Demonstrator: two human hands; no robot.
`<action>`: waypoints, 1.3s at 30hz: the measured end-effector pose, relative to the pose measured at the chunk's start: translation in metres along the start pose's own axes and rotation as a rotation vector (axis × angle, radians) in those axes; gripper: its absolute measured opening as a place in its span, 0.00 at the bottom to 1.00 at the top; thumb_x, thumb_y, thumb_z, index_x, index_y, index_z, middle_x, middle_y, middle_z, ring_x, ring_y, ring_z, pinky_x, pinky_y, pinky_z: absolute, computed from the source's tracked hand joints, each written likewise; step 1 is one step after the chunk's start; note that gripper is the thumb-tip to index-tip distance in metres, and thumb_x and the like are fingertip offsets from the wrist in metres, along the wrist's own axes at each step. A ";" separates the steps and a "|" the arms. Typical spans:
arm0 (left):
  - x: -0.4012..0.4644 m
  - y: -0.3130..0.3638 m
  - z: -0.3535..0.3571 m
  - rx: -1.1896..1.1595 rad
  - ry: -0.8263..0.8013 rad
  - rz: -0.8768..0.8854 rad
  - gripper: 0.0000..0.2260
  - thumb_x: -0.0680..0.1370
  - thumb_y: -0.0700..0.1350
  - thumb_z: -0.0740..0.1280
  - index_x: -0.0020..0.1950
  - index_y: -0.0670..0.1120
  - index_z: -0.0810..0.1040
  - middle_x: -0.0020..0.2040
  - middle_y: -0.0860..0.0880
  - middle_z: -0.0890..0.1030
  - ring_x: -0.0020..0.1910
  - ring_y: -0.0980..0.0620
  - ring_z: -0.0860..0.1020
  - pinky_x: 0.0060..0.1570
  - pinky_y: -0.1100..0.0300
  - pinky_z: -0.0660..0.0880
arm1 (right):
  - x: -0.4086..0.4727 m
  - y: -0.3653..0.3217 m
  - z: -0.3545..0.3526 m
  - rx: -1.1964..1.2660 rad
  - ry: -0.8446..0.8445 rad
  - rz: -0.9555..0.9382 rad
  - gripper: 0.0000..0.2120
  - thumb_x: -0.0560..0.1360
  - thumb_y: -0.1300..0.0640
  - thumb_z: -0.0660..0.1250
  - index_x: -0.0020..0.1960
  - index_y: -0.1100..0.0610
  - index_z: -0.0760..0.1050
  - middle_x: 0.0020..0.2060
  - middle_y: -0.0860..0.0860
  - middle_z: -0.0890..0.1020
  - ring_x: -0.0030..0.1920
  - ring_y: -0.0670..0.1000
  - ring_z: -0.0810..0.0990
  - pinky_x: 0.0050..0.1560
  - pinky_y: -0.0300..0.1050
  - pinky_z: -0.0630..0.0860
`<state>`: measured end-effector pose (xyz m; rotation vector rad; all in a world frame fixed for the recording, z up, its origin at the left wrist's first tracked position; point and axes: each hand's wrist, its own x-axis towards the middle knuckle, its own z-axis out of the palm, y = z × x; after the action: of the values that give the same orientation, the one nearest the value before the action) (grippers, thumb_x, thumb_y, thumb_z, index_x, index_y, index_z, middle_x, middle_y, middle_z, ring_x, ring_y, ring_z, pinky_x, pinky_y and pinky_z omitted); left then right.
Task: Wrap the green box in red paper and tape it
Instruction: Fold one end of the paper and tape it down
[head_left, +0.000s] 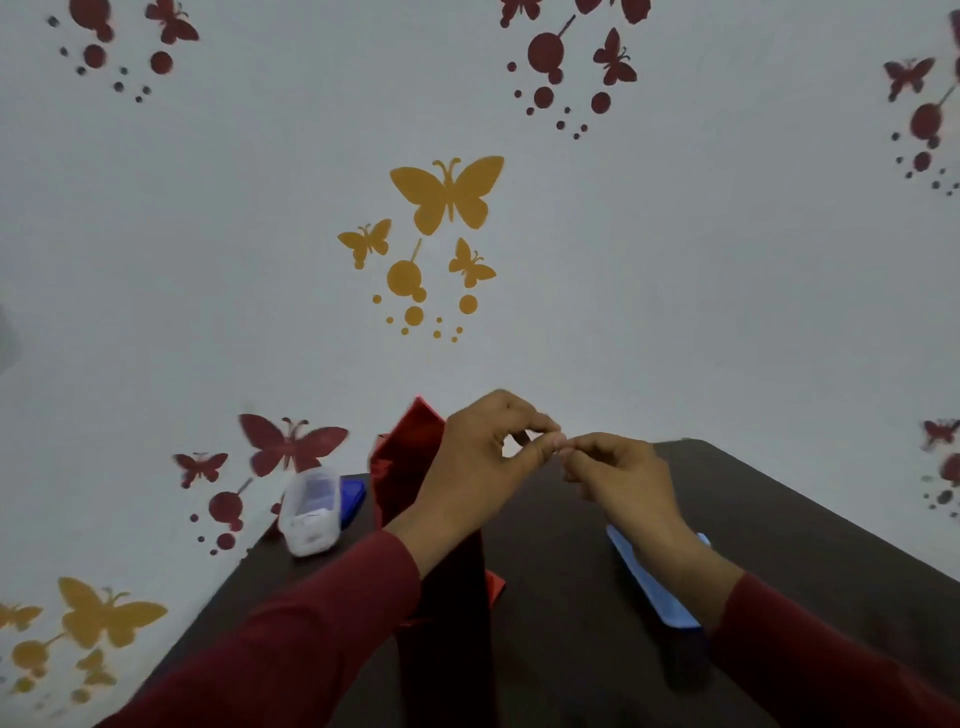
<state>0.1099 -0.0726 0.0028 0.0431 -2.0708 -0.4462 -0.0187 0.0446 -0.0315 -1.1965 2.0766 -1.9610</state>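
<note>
- The left hand (483, 457) is raised above the dark tabletop (779, 519), just below the centre of the view, its fingers (540, 423) curled with thumb and forefinger tips pinched together.
- The right hand (618, 478) sits at 3 o'clock of the left hand, its fingers likewise curled into a pinch, and the fingertips of the two hands meet.
- Whatever is pinched between the fingertips is too small and pale to make out; I cannot tell what it is.
- Both arms wear dark red sleeves (291, 639) that enter from the bottom corners.
- The box wrapped in red paper (405, 467) stands on the tabletop behind and beneath the left hand and wrist, running from about the centre down toward 6 o'clock; its top end sticks up at 11 o'clock of the left hand.
- No green surface of the box shows; only shiny red paper is visible, with a small flap jutting out at its right side low down.
- A clear plastic container (311, 514) lies at 9 o'clock of the red paper, at the tabletop's far left edge.
- A dark blue object (353, 499) lies between the container and the red paper, touching or nearly touching the container.
- A light blue flat object (649, 587) lies at 5 o'clock of the right hand, partly under the right wrist.
- The wall (675, 260) behind is pale, with yellow butterfly stickers (449, 192) at 12 o'clock and dark red ones at the corners.
</note>
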 end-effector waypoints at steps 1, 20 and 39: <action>-0.004 -0.002 0.021 -0.041 -0.008 -0.014 0.03 0.76 0.46 0.77 0.49 0.51 0.88 0.46 0.56 0.82 0.45 0.58 0.80 0.43 0.73 0.70 | -0.005 0.007 -0.015 -0.022 0.015 0.000 0.04 0.77 0.53 0.73 0.45 0.47 0.87 0.36 0.43 0.87 0.41 0.42 0.85 0.49 0.42 0.83; -0.063 -0.052 0.208 -0.304 -0.196 -0.261 0.45 0.69 0.71 0.73 0.81 0.56 0.62 0.80 0.62 0.60 0.78 0.66 0.58 0.71 0.69 0.61 | 0.018 0.086 -0.089 -0.001 -0.129 0.855 0.19 0.78 0.53 0.73 0.64 0.62 0.77 0.61 0.62 0.78 0.55 0.68 0.81 0.42 0.68 0.84; -0.066 -0.069 0.214 -0.383 -0.280 -0.159 0.37 0.71 0.56 0.71 0.79 0.59 0.64 0.79 0.65 0.61 0.78 0.61 0.60 0.74 0.62 0.59 | -0.015 0.086 -0.075 0.462 0.220 0.616 0.06 0.75 0.60 0.73 0.48 0.63 0.84 0.47 0.59 0.86 0.47 0.62 0.83 0.39 0.57 0.78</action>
<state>-0.0458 -0.0600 -0.1712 -0.0887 -2.2264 -0.9874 -0.0896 0.1062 -0.0982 -0.2258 1.6360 -2.1195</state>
